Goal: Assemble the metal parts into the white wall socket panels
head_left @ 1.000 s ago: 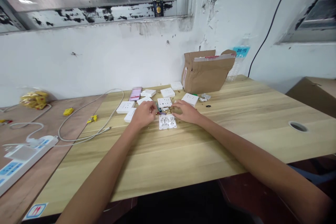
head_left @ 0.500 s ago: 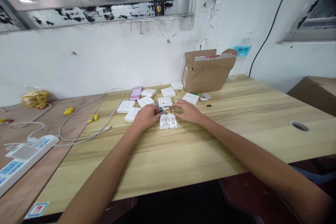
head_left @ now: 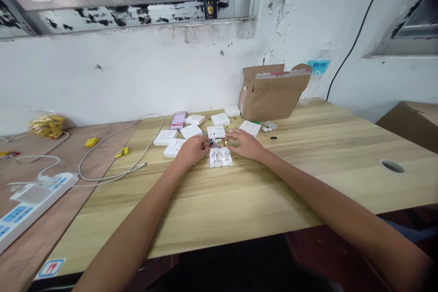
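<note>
In the middle of the wooden table lies an opened white socket housing (head_left: 221, 158), its inner side facing up. My left hand (head_left: 193, 149) is closed at its left, fingertips pinched around something thin and dark that I cannot make out clearly. Opposite it, my right hand (head_left: 247, 145) has thumb and fingers closed on a small brass-coloured metal piece (head_left: 225, 143). Just behind the fingertips is a white socket faceplate (head_left: 216, 132) with slots. Small metal parts between the hands are too tiny to tell apart.
Several more white socket plates (head_left: 191, 131) lie around, beside a pink pack (head_left: 178, 120). Behind stand a cardboard box (head_left: 270, 96) and a plastic bottle (head_left: 309, 86). At left are a white cable (head_left: 102, 179), a power strip (head_left: 34, 205) and a bag of yellow parts (head_left: 47, 126).
The view has shifted slightly. Both hands keep nearly the same place over the small parts, with only slight finger movement.
</note>
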### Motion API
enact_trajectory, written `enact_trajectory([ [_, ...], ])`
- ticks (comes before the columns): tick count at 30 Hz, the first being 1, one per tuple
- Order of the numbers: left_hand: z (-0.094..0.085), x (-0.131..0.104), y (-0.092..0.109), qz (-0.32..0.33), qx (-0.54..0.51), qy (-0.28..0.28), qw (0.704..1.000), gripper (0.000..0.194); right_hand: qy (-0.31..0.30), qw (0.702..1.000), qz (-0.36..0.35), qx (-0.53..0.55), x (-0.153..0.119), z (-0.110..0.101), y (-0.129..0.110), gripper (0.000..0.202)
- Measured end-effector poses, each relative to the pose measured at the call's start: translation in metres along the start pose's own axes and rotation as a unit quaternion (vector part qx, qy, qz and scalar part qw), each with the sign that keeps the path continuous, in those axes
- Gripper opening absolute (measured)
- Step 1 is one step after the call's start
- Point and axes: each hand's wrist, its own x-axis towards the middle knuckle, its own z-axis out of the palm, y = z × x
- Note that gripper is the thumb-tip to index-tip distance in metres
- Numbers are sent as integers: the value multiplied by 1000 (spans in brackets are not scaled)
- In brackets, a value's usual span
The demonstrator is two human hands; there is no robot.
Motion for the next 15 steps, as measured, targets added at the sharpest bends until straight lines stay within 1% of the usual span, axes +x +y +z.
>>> enact_trajectory([
  [3,2,1,-2,8,-11,3,1000,28,7,1000,1,11,0,-1,1,40],
  [5,5,3,-4,25,-18,12,999,26,11,1000,0,14,0,0,1,39],
  [9,7,6,-8,60,-68,55,994,19,21,1000,-6,18,1,0,1,37],
  [12,4,8,-10,49,-86,89,991,17,31,999,-10,30,1,-1,1,36],
  [13,2,8,-11,43,-80,92,992,17,33,999,-10,32,1,-2,1,36],
  [15,-1,7,-12,35,-62,67,995,20,36,999,-4,31,1,-3,1,36],
])
